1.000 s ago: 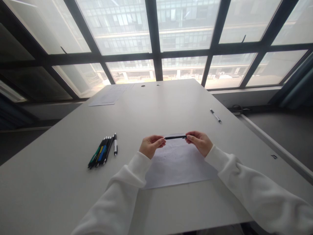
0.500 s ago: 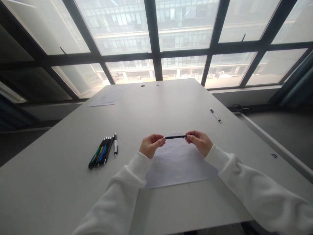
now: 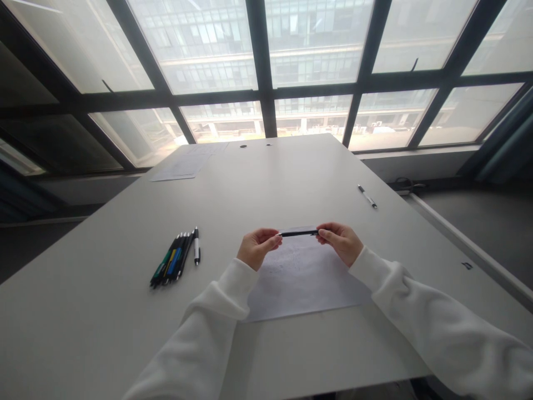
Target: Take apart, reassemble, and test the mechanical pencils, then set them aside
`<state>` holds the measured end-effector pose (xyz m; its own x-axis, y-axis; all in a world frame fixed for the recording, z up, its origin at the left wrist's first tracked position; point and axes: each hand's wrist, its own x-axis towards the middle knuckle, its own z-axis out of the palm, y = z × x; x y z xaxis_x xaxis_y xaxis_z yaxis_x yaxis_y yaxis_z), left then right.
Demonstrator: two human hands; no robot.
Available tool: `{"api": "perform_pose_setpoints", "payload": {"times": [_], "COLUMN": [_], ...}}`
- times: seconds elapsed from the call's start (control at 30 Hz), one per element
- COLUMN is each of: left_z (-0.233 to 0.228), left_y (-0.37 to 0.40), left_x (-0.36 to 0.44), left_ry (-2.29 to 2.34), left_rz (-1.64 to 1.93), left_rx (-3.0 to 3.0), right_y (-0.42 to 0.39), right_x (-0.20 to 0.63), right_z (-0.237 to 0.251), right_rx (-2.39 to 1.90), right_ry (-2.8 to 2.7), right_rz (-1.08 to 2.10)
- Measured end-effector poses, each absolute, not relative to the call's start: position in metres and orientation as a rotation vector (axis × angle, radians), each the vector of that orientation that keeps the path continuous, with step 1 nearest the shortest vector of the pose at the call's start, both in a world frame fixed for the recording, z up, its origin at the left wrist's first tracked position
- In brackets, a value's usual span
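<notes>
in the head view there was a big pale table (image 3: 291, 178) that ran out to a wall of tall windows (image 3: 316, 50) with dark frames. through the glass there was a grey building. the floor (image 3: 491, 222) on the right was dark.

one sheet of paper (image 3: 302, 283) lay flat on the table, right in front of the person. more paper (image 3: 183, 165) lay far off at the back left; how many sheets could not be told.

two hands were up over the near sheet, both with white sleeves. the left hand (image 3: 255, 248) pinched one end of a black pen (image 3: 298, 233) between thumb and fingertips, and its other fingers were curled in. the right hand (image 3: 339, 241) pinched the other end the same way. the pen lay level between them, just above the far edge of the sheet and not touching it.

a bunch of pens (image 3: 171, 260) lay side by side on the table to the left, well apart from the hands. about five were dark with green, yellow and blue bits, and one white pen (image 3: 196, 245) lay just beside them. one more pen (image 3: 367, 196) lay alone far to the right, near the table edge.
</notes>
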<state>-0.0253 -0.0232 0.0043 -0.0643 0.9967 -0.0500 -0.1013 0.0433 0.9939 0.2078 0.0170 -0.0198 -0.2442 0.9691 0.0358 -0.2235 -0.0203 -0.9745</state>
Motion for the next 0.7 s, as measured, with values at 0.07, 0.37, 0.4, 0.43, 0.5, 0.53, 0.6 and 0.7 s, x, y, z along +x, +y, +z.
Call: {"api": "perform_pose_setpoints", "payload": {"times": [0.07, 0.37, 0.4, 0.43, 0.5, 0.53, 0.6, 0.7], "left_z": [0.0046, 0.0060, 0.0060, 0.0060, 0.0061, 0.0062, 0.0066, 0.0073], "left_y": [-0.0231, -0.0240, -0.0241, -0.0242, -0.0243, -0.0244, -0.0245, -0.0245], "left_x": [-0.0249, -0.0236, -0.0239, -0.0242, -0.0247, -0.0249, -0.0249, -0.0241], "left_ry": [1.174, 1.236, 1.242, 1.249, 1.259, 1.260, 1.258, 1.231], "left_rz": [1.295, 1.282, 1.278, 1.275, 1.267, 1.262, 1.255, 1.275], "left_rx": [1.063, 1.098, 1.105, 1.111, 1.122, 1.127, 1.130, 1.107], "right_y": [0.0173, 0.0175, 0.0173, 0.0170, 0.0167, 0.0167, 0.0172, 0.0181], "right_x": [0.2080, 0.2082, 0.2082, 0.2081, 0.2081, 0.2081, 0.2082, 0.2085], "right_z": [-0.0204, -0.0228, -0.0223, -0.0218, -0.0207, -0.0205, -0.0208, -0.0225], "right_rx": [-0.907, -0.905, -0.908, -0.911, -0.911, -0.909, -0.904, -0.905], "right_ry": [-1.219, -1.240, -1.239, -1.237, -1.233, -1.231, -1.229, -1.228], "right_rz": [1.480, 1.468, 1.469, 1.469, 1.473, 1.475, 1.478, 1.477]}}
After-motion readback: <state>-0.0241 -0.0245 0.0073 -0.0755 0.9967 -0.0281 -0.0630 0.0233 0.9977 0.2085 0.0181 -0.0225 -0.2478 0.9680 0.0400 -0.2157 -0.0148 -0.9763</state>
